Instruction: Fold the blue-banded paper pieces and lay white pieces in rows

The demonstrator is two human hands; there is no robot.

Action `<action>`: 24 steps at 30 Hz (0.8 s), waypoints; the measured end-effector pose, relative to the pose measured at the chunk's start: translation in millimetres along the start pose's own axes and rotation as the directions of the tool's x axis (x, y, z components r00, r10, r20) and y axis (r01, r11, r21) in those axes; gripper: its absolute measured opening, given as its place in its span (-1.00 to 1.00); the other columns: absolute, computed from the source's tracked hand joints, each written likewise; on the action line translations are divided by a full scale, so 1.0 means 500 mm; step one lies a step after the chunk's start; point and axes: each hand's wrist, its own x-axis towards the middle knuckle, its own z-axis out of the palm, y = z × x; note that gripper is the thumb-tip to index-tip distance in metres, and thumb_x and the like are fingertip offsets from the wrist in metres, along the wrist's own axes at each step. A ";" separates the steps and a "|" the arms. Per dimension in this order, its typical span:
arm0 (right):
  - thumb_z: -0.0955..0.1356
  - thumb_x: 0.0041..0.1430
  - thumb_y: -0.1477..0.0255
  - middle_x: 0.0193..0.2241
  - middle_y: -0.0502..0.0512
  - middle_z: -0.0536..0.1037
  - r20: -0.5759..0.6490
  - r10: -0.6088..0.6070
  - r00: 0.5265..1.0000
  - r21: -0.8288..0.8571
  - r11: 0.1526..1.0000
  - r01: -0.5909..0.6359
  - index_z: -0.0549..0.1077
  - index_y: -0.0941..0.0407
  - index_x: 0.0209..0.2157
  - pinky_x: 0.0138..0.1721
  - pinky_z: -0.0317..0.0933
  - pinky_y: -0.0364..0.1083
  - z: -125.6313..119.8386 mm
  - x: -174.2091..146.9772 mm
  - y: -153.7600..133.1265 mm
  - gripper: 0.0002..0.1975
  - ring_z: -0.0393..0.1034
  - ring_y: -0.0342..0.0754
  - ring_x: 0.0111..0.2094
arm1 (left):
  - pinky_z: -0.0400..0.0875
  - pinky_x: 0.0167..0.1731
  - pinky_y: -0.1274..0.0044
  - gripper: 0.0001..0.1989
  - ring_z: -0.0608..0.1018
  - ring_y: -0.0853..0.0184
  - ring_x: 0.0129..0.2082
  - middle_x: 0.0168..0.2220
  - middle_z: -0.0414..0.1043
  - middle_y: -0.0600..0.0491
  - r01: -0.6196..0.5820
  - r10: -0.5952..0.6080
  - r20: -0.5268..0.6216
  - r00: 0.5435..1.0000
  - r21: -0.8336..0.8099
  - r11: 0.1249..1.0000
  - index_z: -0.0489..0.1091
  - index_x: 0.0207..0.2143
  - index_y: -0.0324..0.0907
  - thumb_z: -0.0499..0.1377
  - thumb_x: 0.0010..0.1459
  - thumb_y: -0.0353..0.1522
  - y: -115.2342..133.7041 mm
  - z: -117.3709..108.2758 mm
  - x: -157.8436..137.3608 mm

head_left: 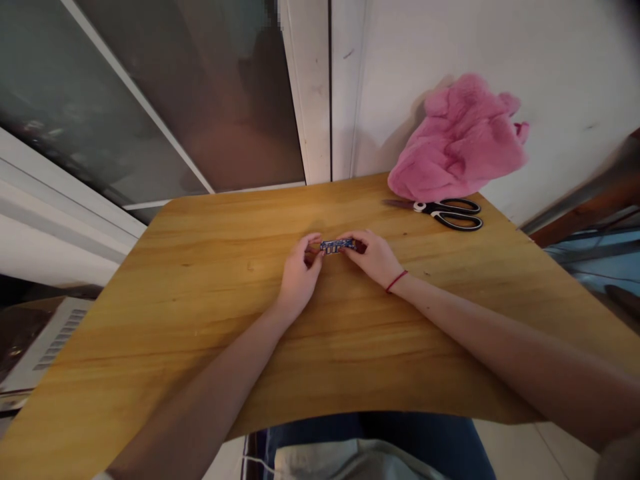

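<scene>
A small, narrow blue item with white markings (337, 247), perhaps a printed packet, is held level above the middle of the table. Its exact kind is too small to tell. My left hand (301, 268) pinches its left end between thumb and fingers. At the other end, my right hand (374, 256) grips it, with the fingers covering part of that side. A red cord circles my right wrist.
Black-handled scissors (440, 210) lie at the back right of the wooden table (200, 300), blades pointing left. Behind them, a pink fluffy cloth (463, 143) rests against the white wall. A framed glass panel (200, 87) rises beyond the table's back left edge.
</scene>
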 end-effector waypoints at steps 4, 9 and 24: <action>0.37 -0.01 0.56 -0.29 0.07 0.56 0.072 -0.032 0.997 -0.006 0.999 0.033 0.52 0.10 -0.27 -0.19 0.25 -0.04 0.002 -0.002 -0.005 -0.78 0.39 -0.04 -0.26 | 0.39 -0.13 0.37 -0.74 0.49 0.30 -0.19 -0.17 0.45 -0.02 -0.050 0.039 0.101 0.994 0.108 0.993 0.37 -0.11 -0.14 0.13 0.11 -0.47 -0.004 0.000 0.001; 0.36 0.01 0.55 -0.42 0.01 0.55 0.107 0.013 0.994 0.051 0.999 -0.018 0.51 0.11 -0.26 -0.36 0.22 -0.13 0.000 -0.004 -0.011 -0.79 0.34 -0.14 -0.45 | 0.40 -0.11 0.37 -0.78 0.50 0.30 -0.19 -0.15 0.46 -0.04 -0.019 0.013 0.083 0.996 0.065 0.998 0.37 -0.14 -0.16 0.11 0.14 -0.47 -0.004 0.002 0.000; 0.33 0.02 0.57 -0.43 0.02 0.52 0.093 -0.038 0.995 0.095 0.995 0.029 0.48 0.15 -0.26 -0.41 0.18 -0.17 0.001 -0.006 -0.015 -0.80 0.26 -0.18 -0.50 | 0.41 -0.17 0.47 -0.79 0.50 0.37 -0.21 -0.20 0.44 0.02 -0.061 0.061 0.020 0.998 -0.021 0.998 0.35 -0.21 -0.15 0.11 0.09 -0.54 0.005 0.003 0.000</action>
